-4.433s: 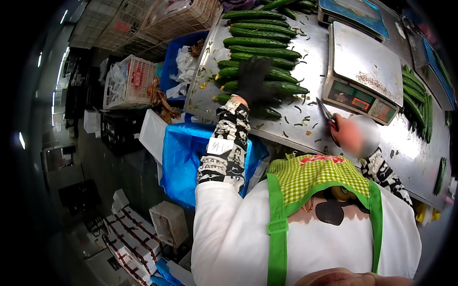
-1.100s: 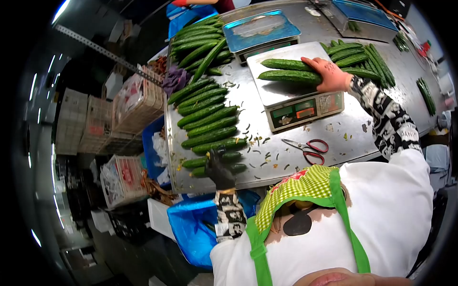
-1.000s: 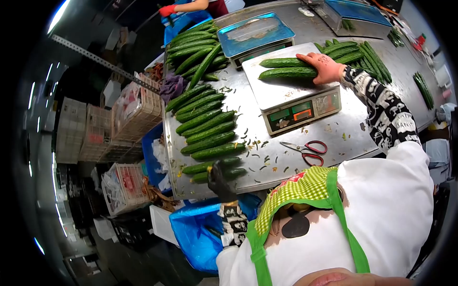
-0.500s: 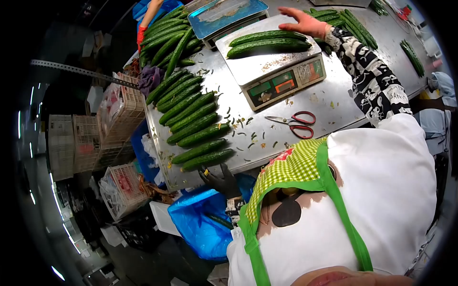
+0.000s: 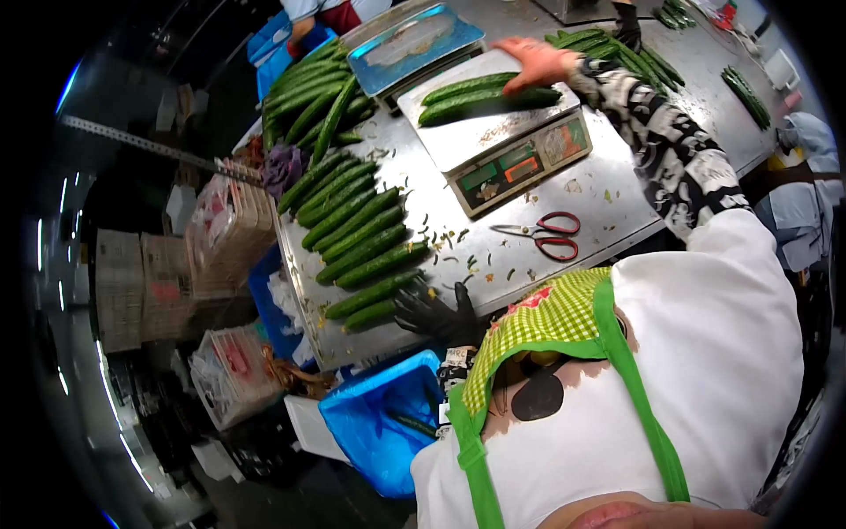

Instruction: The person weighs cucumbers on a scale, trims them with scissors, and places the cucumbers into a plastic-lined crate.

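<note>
My left hand (image 5: pixel 436 317), in a black glove, is at the table's near edge with thumb and fingers spread. Its fingertips are beside the nearest cucumber (image 5: pixel 370 315) of a row, and I cannot tell whether they touch. My right hand (image 5: pixel 539 66), orange-red, reaches over the digital scale (image 5: pixel 520 172). Its thumb lies across two cucumbers (image 5: pixel 489 104) on the pan while its fingers stretch out beyond them. The hand partly covers the upper cucumber. Red-handled scissors (image 5: pixel 551 236) lie in front of the scale.
Small green scraps litter the metal table (image 5: pixel 441 189). A cucumber pile (image 5: pixel 308 93) lies far left, beside a blue-topped scale (image 5: pixel 419 48). A co-worker's dark-gloved hand (image 5: pixel 627 26) is at more cucumbers (image 5: pixel 648 66). A blue-lined bin (image 5: pixel 379 441) stands below; crates (image 5: pixel 229 229) stand left.
My right hand has moved left and down over the cucumbers on the scale. My left hand has moved up and right, spreading its fingers. A co-worker's dark-gloved hand has appeared at the far cucumbers.
</note>
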The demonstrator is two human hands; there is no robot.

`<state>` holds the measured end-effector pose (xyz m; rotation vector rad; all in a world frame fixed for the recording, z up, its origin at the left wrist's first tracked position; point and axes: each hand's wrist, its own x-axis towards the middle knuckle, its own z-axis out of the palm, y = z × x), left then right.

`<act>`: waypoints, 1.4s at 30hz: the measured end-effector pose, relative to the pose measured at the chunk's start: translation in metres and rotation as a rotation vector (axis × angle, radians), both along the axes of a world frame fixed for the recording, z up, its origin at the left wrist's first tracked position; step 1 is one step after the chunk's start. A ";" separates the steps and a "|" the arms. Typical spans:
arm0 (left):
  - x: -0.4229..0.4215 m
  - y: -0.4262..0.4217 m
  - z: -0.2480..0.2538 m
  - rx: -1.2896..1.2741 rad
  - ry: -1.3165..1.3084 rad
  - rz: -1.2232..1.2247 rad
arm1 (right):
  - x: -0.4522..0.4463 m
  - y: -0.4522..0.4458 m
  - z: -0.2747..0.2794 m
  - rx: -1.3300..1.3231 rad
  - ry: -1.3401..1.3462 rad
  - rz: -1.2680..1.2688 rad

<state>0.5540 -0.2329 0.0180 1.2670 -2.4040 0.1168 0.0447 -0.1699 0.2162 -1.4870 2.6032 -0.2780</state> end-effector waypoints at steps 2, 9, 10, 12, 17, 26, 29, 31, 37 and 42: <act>-0.022 0.004 0.011 -0.062 -0.005 0.016 | -0.004 -0.027 -0.018 0.083 -0.002 0.093; -0.025 0.012 0.033 -0.217 -0.065 0.086 | 0.056 -0.067 -0.018 0.366 0.041 -0.147; -0.025 0.015 0.040 -0.197 -0.105 0.108 | 0.060 -0.066 -0.016 0.377 0.047 -0.157; -0.026 0.017 0.053 -0.110 -0.022 0.042 | 0.068 -0.064 -0.011 0.380 0.058 -0.170; -0.012 -0.004 0.006 -0.012 -0.008 0.008 | 0.082 -0.061 -0.008 0.345 0.067 -0.231; -0.011 -0.003 0.006 -0.094 -0.031 0.050 | 0.040 0.025 -0.007 0.054 0.040 -0.118; -0.016 0.003 0.007 -0.122 -0.044 0.099 | -0.022 0.093 0.005 0.077 0.045 -0.250; -0.015 0.005 0.012 -0.079 -0.072 0.112 | -0.087 0.149 -0.015 -0.023 0.081 -0.369; -0.021 0.011 0.013 -0.139 -0.032 0.124 | -0.253 0.310 -0.079 -0.004 -0.159 -0.912; -0.004 -0.008 -0.067 -0.290 0.030 0.298 | -0.376 0.400 -0.235 -0.154 -0.330 -0.605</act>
